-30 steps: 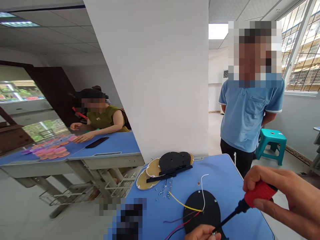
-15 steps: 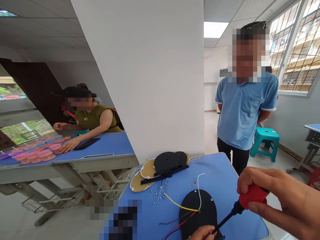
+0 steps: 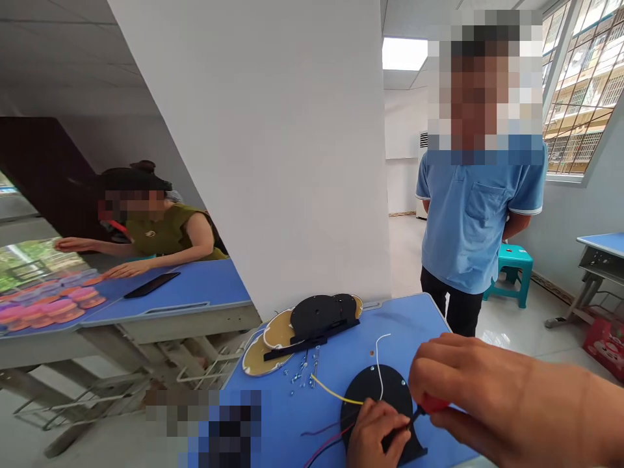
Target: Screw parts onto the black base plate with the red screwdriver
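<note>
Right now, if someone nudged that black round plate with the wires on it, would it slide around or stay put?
The black round plate looks thin and flat, so it is probably light and would likely slide on the smooth blue desk. Its thin wires curve loosely, so they would probably flop and trail. At this moment the left hand rests on it, likely steadying it against the screwdriver.

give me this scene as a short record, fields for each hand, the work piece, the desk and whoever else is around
right hand: right hand wrapped around the red-handled screwdriver, handle mostly hidden
left hand: left hand resting on the black round plate, fingertips at the screwdriver shaft
wires: yellow wire and white wire meeting at the plate; red wire toward the near edge
desk: blue desk with loose screws and a stack of black and tan discs
others: person in a blue polo shirt standing behind the desk; seated person in an olive top at the next desk
</note>
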`<state>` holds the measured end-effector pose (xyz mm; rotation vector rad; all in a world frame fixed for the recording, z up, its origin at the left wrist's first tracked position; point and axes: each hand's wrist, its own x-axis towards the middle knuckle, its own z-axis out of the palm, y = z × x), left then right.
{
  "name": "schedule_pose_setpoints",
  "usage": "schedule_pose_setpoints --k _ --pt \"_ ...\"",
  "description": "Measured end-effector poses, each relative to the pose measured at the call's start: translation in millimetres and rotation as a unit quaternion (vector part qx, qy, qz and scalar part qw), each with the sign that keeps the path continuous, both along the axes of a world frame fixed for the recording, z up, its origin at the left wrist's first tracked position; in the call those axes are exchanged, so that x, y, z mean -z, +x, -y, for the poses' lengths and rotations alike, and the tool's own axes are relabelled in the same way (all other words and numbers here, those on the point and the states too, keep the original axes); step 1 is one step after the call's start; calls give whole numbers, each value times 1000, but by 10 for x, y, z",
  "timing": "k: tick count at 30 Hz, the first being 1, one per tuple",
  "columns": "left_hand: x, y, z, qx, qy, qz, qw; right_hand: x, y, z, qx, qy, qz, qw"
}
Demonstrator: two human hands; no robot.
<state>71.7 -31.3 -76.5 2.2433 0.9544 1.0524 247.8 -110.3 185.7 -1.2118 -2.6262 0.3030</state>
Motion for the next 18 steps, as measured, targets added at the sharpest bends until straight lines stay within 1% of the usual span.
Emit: schedule_pose_setpoints --k 3,8,11,14,18 --pt "-80 36 -42 -20 -83 -71 994 71 -78 -160 -31 0 26 999" --pt "-114 40 -55 20 -166 -111 980 153 -133 -349 -36 -25 60 997" --pt "-131 9 -85 48 -190 -139 971 136 -161 -409 -29 -47 82 995" --pt "-153 -8 -116 64 -204 -168 962 115 -184 -440 -21 -54 101 993" --pt "-166 -10 -141 72 -218 -163 960 132 -194 -456 -22 -48 113 992"
